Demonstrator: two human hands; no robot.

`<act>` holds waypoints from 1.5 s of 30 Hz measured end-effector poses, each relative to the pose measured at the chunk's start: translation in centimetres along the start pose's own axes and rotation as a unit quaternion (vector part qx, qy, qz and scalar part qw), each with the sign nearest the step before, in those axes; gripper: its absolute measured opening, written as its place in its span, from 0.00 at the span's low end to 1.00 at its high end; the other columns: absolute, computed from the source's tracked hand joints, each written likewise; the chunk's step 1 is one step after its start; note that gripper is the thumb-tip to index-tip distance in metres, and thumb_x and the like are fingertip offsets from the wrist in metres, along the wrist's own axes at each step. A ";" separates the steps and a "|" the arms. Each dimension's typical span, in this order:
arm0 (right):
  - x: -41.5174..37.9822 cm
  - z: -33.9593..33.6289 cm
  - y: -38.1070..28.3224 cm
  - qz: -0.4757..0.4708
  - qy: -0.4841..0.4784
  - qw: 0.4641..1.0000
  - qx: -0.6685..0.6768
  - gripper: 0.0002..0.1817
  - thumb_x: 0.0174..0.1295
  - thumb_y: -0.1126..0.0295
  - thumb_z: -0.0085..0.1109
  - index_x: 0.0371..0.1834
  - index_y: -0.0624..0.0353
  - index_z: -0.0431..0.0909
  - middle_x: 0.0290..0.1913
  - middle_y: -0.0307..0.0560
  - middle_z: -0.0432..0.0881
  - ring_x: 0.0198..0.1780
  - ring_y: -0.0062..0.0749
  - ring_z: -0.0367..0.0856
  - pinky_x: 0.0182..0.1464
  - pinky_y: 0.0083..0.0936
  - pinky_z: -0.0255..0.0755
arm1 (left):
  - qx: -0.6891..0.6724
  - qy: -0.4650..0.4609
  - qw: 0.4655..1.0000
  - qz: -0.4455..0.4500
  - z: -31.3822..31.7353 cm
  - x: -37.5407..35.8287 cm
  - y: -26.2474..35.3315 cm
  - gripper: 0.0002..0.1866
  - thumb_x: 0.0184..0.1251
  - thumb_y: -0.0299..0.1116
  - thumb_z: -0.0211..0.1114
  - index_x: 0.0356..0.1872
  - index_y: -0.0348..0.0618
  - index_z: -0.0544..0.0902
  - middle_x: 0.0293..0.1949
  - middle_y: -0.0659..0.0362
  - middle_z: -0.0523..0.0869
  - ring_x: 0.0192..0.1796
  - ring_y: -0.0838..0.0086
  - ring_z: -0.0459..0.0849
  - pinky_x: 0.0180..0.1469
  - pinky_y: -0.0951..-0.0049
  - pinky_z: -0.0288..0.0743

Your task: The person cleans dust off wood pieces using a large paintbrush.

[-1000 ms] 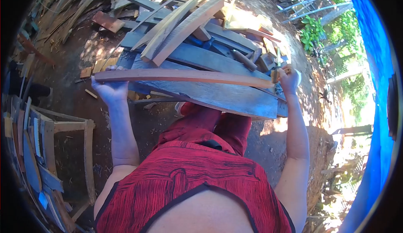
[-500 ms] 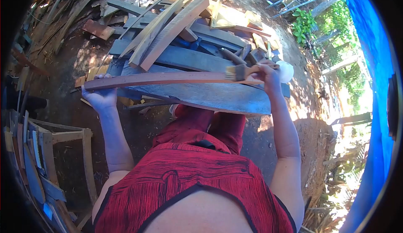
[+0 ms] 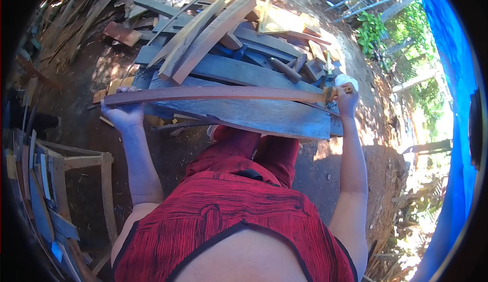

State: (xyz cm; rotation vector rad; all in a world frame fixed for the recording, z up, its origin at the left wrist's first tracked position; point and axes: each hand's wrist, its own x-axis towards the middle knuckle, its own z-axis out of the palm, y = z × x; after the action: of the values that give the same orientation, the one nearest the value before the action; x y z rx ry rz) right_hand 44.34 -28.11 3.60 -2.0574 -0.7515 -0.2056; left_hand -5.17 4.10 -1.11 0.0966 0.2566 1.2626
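Observation:
A long, slightly curved reddish-brown wooden strip lies crosswise above a broad grey plank. Its left end rests in my left hand, with the fingers wrapped round it. My right hand grips a paintbrush at the strip's right end, and the bristles seem to touch the wood there. Part of the brush is hidden by my fingers. Just behind my right hand stands a white container, partly covered by the hand.
Loose boards are heaped beyond the plank, with a dark wooden-handled tool among them. A wooden frame and upright offcuts stand at the left. A blue tarp hangs at the right.
My right hand has moved right with the brush, from short of the strip's right end to that end. My left hand still holds the other end, nearly unmoved.

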 end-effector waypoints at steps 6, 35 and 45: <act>-5.6 5.5 -12.9 -0.037 -0.153 0.984 0.088 0.05 0.53 0.73 0.58 0.23 0.61 0.74 0.15 0.40 0.75 0.18 0.18 0.75 0.22 0.17 0.66 | 0.006 0.064 0.997 0.042 0.8 -0.6 -0.6 0.26 0.56 0.57 0.51 0.28 0.38 0.72 0.28 0.54 0.71 0.33 0.64 0.69 0.41 0.63 0.67; -7.6 9.2 -15.8 0.138 -0.269 0.856 0.419 0.05 0.56 0.75 0.60 0.30 0.67 0.76 0.29 0.48 0.80 0.28 0.28 0.82 0.32 0.22 0.81 | -0.009 0.001 1.000 -0.007 -0.1 -1.2 -0.3 0.26 0.54 0.56 0.53 0.31 0.38 0.71 0.29 0.56 0.70 0.35 0.64 0.68 0.45 0.61 0.66; 0.2 -2.1 3.6 0.197 -0.004 0.953 0.231 0.06 0.56 0.74 0.58 0.31 0.66 0.74 0.27 0.48 0.79 0.21 0.30 0.81 0.25 0.18 0.79 | -0.002 0.020 1.000 0.024 1.2 -1.1 -0.8 0.22 0.49 0.50 0.56 0.30 0.39 0.70 0.29 0.56 0.70 0.34 0.64 0.69 0.45 0.61 0.67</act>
State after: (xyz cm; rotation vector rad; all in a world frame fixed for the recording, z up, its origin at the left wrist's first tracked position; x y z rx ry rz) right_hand 46.82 -31.19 2.37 -1.7105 -0.3348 0.1896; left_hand -4.48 2.95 0.03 0.0740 0.2879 1.3136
